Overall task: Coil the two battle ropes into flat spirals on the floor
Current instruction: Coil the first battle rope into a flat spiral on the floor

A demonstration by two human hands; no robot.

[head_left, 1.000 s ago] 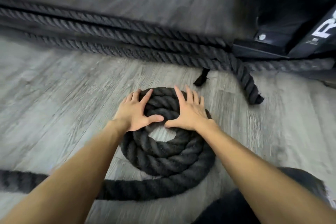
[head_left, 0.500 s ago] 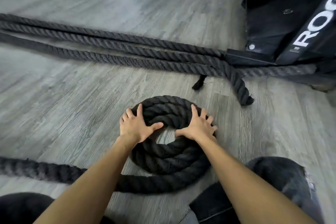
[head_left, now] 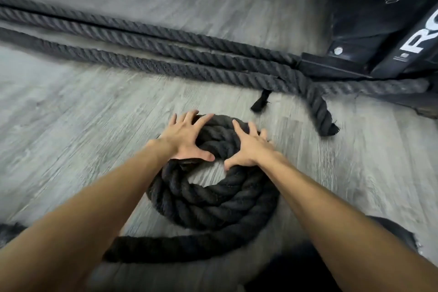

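Rough, matt twisted-fibre rope on wood-grain floor.

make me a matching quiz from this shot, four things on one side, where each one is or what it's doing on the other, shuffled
Things:
1. left hand
2. right hand
3. straight ropes
4. rope tail

Places or states:
A. stretched side by side across the floor beyond the coil
B. leaving the coil's near edge toward the left
C. spread flat on the coil's far right part
D. spread flat on the coil's far left part

Pairs: 1-D, 2-C, 3-A, 4-B
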